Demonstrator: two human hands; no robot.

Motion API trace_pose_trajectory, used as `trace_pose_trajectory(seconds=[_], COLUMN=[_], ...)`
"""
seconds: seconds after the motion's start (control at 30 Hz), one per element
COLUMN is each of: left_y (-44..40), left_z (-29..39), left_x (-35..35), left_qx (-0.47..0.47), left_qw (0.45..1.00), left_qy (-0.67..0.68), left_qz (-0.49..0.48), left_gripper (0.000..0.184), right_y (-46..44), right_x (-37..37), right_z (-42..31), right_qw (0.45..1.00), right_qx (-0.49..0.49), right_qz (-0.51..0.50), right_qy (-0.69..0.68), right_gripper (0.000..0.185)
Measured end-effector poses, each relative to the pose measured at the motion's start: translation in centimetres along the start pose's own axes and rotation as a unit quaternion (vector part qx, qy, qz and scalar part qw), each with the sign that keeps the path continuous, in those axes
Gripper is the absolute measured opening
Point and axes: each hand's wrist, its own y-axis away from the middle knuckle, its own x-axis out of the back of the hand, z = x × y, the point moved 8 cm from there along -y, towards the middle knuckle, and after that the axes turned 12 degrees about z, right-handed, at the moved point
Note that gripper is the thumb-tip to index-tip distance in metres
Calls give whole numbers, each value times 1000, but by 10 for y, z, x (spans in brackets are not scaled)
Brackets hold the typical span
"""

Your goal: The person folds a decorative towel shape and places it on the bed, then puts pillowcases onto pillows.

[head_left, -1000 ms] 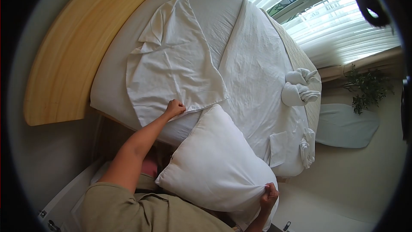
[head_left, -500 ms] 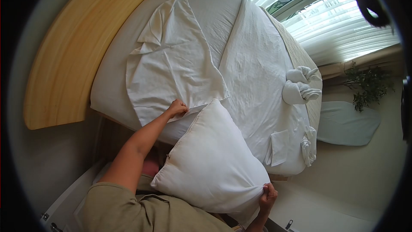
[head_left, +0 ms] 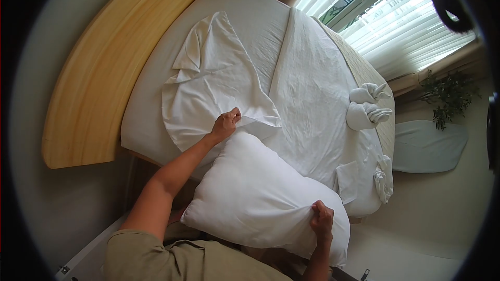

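Note:
A plump white pillow (head_left: 255, 187) leans at the near side of the bed, against my body. My right hand (head_left: 322, 220) pinches its fabric near the right end, pulling creases into it. Flat on the mattress, a rumpled white pillowcase (head_left: 216, 80) lies with one corner folded over. My left hand (head_left: 227, 123) is closed on the near edge of that pillowcase and lifts it a little, just above the pillow's upper corner.
A wooden headboard (head_left: 99, 78) borders the bed (head_left: 255, 13) on the left. Towels folded into animal-like shapes (head_left: 364, 114) sit toward the foot, with a small folded cloth (head_left: 347, 182) nearer me. Beyond are a leafy plant (head_left: 445, 99) and a curtained window (head_left: 385, 26).
My left hand has raised the pillowcase edge, moving up and slightly right. My right hand has moved up and inward along the pillow, which now lies turned more lengthwise.

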Motion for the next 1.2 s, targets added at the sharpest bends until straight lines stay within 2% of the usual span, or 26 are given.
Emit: trace_pose_trajectory(seconds=[0.1,0.13,0.2,0.23,0.27,0.3,0.33,0.4,0.43,0.47,0.5,0.53,0.6,0.63,0.67,0.7,0.73,0.77,0.83,0.87,0.93,0.97,1.0,1.1,1.17,1.2], left_y=[-7,-8,-4,-5,-7,-8,-9,-15,-13,-11,-6,3,26,30,37,43,49,50,54,56,65,68,70,70,83,97], left_z=[35,42,76,73,67,60,53,6,-15,-44,-40,-41,4,-2,-8,-15,-15,-10,5,13,21,4,10,54,100,111], left_x=[18,27,45,51,59,66,72,101,110,130,149,155,177,173,168,157,151,148,149,152,156,154,157,160,136,132], left_qx=[-77,-80,-149,-153,-169,-183,-186,-34,-35,-49,-63,-63,-53,-19,-20,-66,-112,-117,-102,-94,-72,-42,-46,-104,-183,-197], left_qw=[996,996,988,988,982,971,969,957,955,924,882,880,891,916,915,941,957,957,963,965,969,969,968,949,953,952], left_qy=[38,37,-15,-20,-87,-155,-161,-280,-284,-349,-410,-414,-378,-340,-342,-247,-147,-147,-120,-108,-88,-97,-105,-162,-206,-207], left_qz=[30,30,-18,-16,-18,-21,-20,72,75,149,221,223,247,214,214,220,222,220,218,219,221,225,223,250,124,110], left_gripper=[5,5,8,8,9,11,11,15,15,17,25,25,27,34,34,44,55,55,60,63,70,66,66,64,65,70], right_y=[-30,-44,-70,-81,-90,-98,-104,-108,-108,-108,-106,-106,-99,-105,-111,-107,-97,-83,-67,-75,-94,-104,-107,-119,-120,-118], right_x=[-16,-19,-27,-25,-23,-25,-22,-23,-18,-13,-10,-20,-46,-71,-101,-138,-175,-201,-248,-263,-272,-282,-276,-279,-277,-280], right_z=[-2,-4,-6,-5,-6,-8,-8,-14,-13,-12,-19,-22,-15,-29,-56,-86,-127,-174,-196,-190,-185,-184,-187,-204,-209,-209], right_qw=[998,995,989,983,973,973,964,953,942,929,909,910,893,916,947,964,983,974,957,959,919,918,919,935,936,935], right_qx=[45,60,76,69,61,60,50,39,1,-37,-22,-22,-83,-78,-23,5,99,212,288,284,359,382,378,327,319,323], right_qz=[17,50,87,137,187,191,228,265,305,344,404,405,441,390,312,264,142,20,-18,-13,141,102,106,-93,-119,-120], right_qy=[28,60,88,105,120,114,130,140,137,133,97,92,18,48,67,16,-63,-82,24,23,78,42,34,101,93,80], right_gripper=[13,12,12,11,10,10,10,10,10,10,10,10,8,7,4,17,41,61,58,58,56,55,55,52,48,46])
